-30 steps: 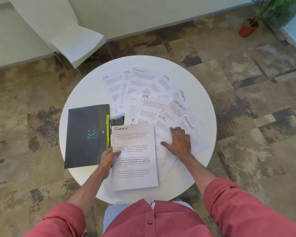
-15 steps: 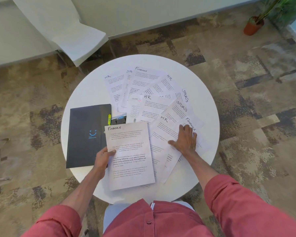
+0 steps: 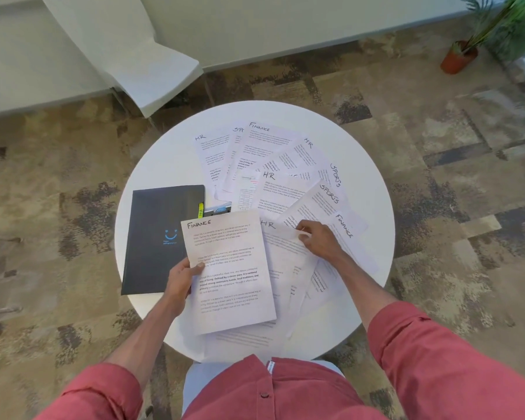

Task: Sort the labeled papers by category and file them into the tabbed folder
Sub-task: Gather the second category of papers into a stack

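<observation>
Entry, head view. My left hand (image 3: 182,280) grips the near Finance sheet (image 3: 229,268) by its left edge, thumb on top. The sheet has drifted left over the last second and now overlaps the right edge of the dark folder (image 3: 158,237), which lies shut on the counter (image 3: 164,159) with a yellow tab (image 3: 200,209) sticking out.

My right hand (image 3: 319,241) lay flat on the overlapping papers (image 3: 270,165) a second ago. Its fingers are now curled and pinch a lifted paper edge just beside the HR sheet (image 3: 282,262). I cannot tell which sheet that edge belongs to.

A second Finance-labelled sheet (image 3: 353,224) lies just right of this hand.

Judgement: gathering the Finance group has begun. Nothing is filed yet, and the HR and Sports sheets remain fanned out across the far side.
</observation>
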### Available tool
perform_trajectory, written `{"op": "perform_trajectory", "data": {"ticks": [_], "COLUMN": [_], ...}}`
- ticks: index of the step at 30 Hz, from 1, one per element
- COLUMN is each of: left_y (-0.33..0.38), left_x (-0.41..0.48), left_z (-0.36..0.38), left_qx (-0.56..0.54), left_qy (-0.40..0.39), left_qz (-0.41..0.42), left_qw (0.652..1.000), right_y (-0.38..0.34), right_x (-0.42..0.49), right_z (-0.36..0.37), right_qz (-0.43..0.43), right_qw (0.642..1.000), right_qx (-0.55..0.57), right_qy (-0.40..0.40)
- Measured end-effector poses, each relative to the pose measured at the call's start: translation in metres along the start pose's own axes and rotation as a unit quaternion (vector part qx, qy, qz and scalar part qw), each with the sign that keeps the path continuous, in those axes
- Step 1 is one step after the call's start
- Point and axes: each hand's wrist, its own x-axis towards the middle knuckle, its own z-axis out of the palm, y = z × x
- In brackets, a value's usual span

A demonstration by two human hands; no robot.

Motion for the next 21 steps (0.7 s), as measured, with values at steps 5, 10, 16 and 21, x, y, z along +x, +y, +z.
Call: {"op": "perform_trajectory", "data": {"ticks": [5,10,16,21], "left_y": [0.004,0.008,0.01,0.011], "left_x": [-0.005,-0.007,-0.007,0.001], "left_z": [-0.01,-0.025,-0.026,-0.011], "left_qx": [-0.044,-0.085,-0.099,-0.102], "left_qy": [0.012,0.011,0.003,-0.002], "left_qz": [0.007,0.005,-0.004,-0.022], "left_qw": [0.999,0.996,0.995,0.995], "right_y": [-0.032,-0.065,-0.069,-0.018], "right_x": [0.02,0.034,0.033,0.012], "right_z": [0.014,0.03,0.038,0.02], "right_qz": [-0.041,-0.099,-0.101,-0.012], "right_qw": [0.996,0.991,0.994,0.984], "right_qx": [-0.078,-0.085,-0.045,-0.086], "right_qy": [-0.024,-0.035,-0.002,0.157]}}
